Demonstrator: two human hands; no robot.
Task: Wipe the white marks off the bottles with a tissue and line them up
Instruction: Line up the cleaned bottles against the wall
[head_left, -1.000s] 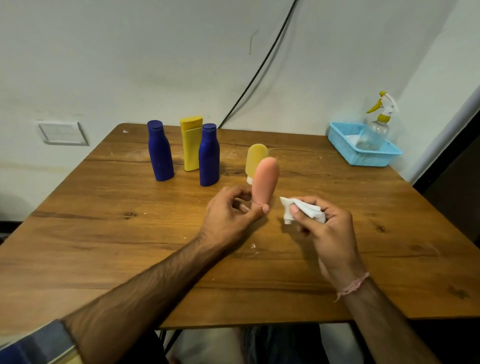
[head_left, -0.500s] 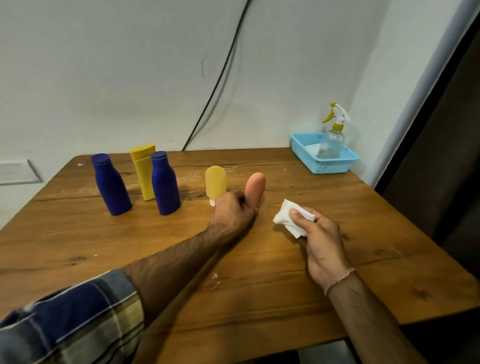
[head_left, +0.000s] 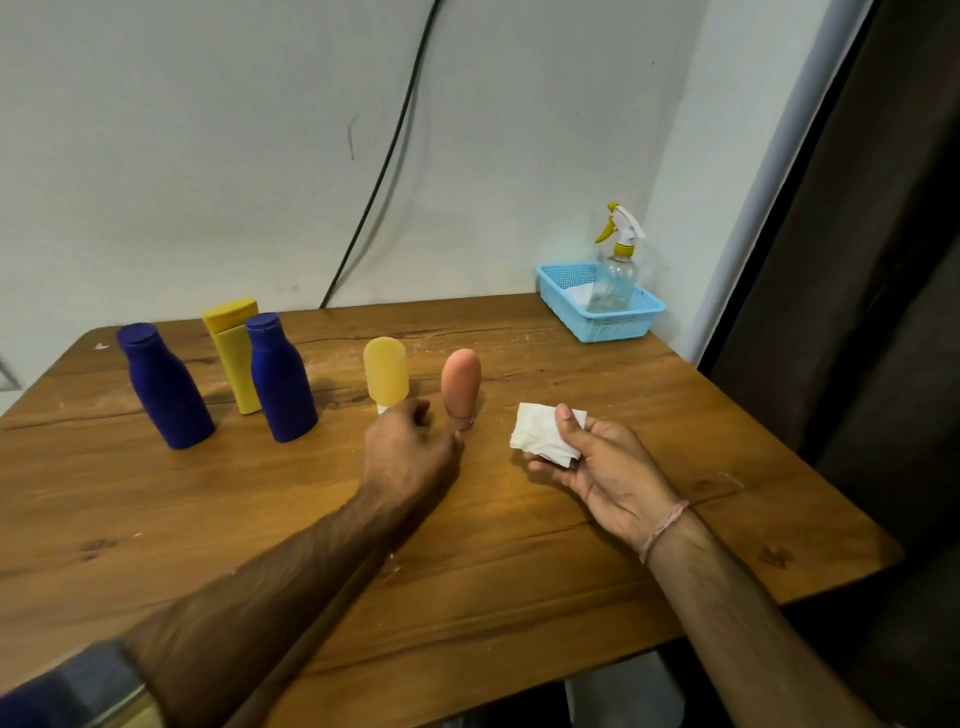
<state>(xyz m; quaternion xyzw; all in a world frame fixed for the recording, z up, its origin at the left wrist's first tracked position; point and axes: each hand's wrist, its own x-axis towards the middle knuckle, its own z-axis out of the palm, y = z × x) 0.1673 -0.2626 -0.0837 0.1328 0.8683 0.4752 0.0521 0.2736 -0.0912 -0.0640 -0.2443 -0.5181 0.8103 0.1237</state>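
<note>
Lining-up step: pink bottle (head_left: 461, 382) stands at 3 o'clock of the yellow tube (head_left: 385, 376). Left hand (head_left: 410, 449) curls at its base, grip unclear; right hand (head_left: 608, 467) pinches the tissue (head_left: 543, 434). Next, probably: release without tipping it.

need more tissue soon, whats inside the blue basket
The blue basket holds an upright clear spray bottle and something white beside it, perhaps tissue. Its near wall hides most of the floor.
</note>
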